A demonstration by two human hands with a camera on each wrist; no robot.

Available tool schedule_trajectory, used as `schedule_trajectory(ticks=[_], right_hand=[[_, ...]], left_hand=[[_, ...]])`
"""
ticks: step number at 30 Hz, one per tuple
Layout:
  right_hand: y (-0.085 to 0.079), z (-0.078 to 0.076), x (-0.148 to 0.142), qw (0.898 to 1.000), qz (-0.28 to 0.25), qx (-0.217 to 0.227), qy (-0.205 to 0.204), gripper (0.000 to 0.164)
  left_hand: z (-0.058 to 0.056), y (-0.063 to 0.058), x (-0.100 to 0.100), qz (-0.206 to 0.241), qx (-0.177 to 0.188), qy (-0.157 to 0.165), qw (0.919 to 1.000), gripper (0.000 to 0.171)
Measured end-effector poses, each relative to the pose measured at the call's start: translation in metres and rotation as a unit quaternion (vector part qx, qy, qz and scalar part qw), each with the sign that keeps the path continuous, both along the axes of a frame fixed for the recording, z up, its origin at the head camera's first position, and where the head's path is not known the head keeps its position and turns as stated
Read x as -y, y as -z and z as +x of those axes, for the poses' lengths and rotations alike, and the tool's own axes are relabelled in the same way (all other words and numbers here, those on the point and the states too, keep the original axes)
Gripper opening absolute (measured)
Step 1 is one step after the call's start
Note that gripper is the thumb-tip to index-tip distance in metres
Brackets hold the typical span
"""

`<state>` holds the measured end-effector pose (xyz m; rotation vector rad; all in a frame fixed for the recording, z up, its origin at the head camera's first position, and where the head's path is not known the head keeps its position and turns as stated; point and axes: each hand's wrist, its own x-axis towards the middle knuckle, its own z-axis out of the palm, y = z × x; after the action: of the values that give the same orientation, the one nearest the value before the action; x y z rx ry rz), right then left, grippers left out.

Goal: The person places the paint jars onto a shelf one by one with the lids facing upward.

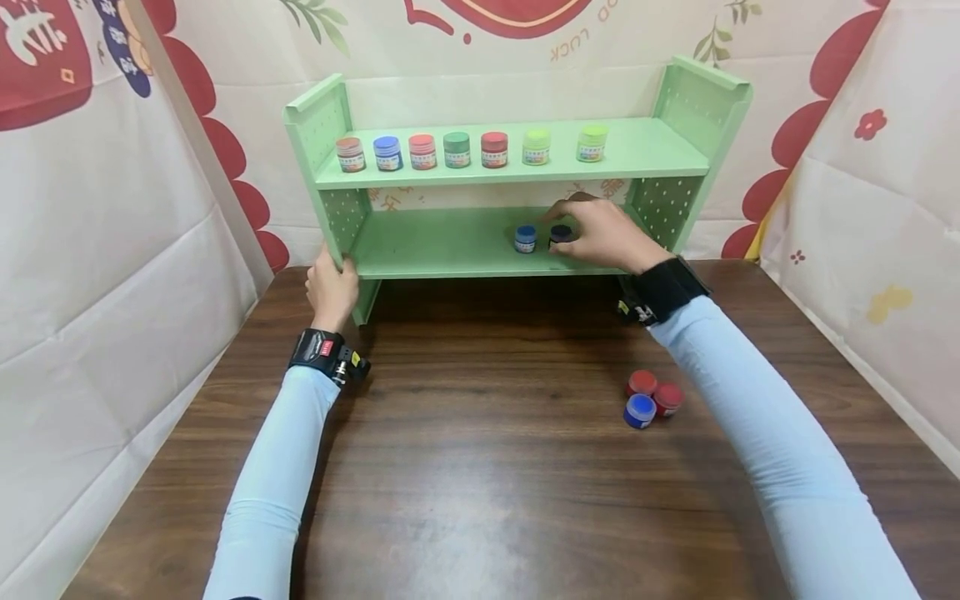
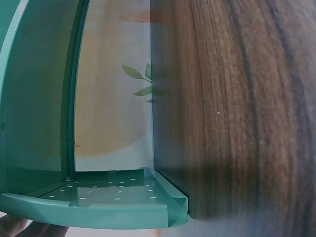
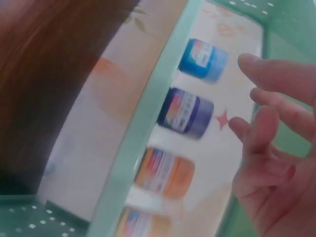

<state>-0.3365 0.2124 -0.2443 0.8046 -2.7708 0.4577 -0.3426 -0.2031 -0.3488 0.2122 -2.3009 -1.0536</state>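
My left hand (image 1: 330, 287) grips the lower left side of a green two-tier shelf rack (image 1: 435, 250); in the left wrist view only its fingertips (image 2: 42, 229) show under the panel edge. At the right of the lower shelf, my right hand (image 1: 603, 233) is beside a dark purple-blue paint jar (image 3: 185, 113). The right wrist view shows its fingers loosely bent and apart from the jars. A blue jar (image 3: 202, 60) stands to the left of the dark one. Orange (image 3: 165, 173) and yellow-orange jars (image 3: 143, 223) stand to its right, hidden by the hand in the head view.
Several paint jars line the upper shelf, from a brown-red one (image 1: 350, 155) to a lime one (image 1: 592, 143). Two red jars (image 1: 642, 382) and a blue jar (image 1: 639, 411) are clustered on the wooden table (image 1: 465, 467), near the right forearm. Printed cloth (image 1: 495, 100) hangs behind the rack.
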Motion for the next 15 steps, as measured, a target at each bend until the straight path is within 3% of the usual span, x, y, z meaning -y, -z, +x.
schedule_trajectory(ticks=[5, 8, 12, 15], right_hand=[[0.012, 0.023, -0.026, 0.997, -0.037, -0.061, 0.001, 0.031], [0.018, 0.037, -0.041, 0.998, -0.029, -0.054, -0.004, 0.024], [0.028, 0.051, -0.059, 0.999, -0.009, 0.036, -0.015, 0.020], [0.037, 0.058, -0.072, 0.990, -0.004, 0.139, -0.024, 0.025]], left_hand=[[0.001, 0.001, 0.000, 0.002, -0.003, 0.001, 1.0000, 0.033], [0.000, 0.001, 0.000, 0.003, -0.006, 0.000, 1.0000, 0.033], [-0.001, 0.001, 0.000, 0.003, -0.010, -0.002, 0.9999, 0.031], [0.000, 0.002, 0.000, 0.002, -0.009, -0.002, 1.0000, 0.032]])
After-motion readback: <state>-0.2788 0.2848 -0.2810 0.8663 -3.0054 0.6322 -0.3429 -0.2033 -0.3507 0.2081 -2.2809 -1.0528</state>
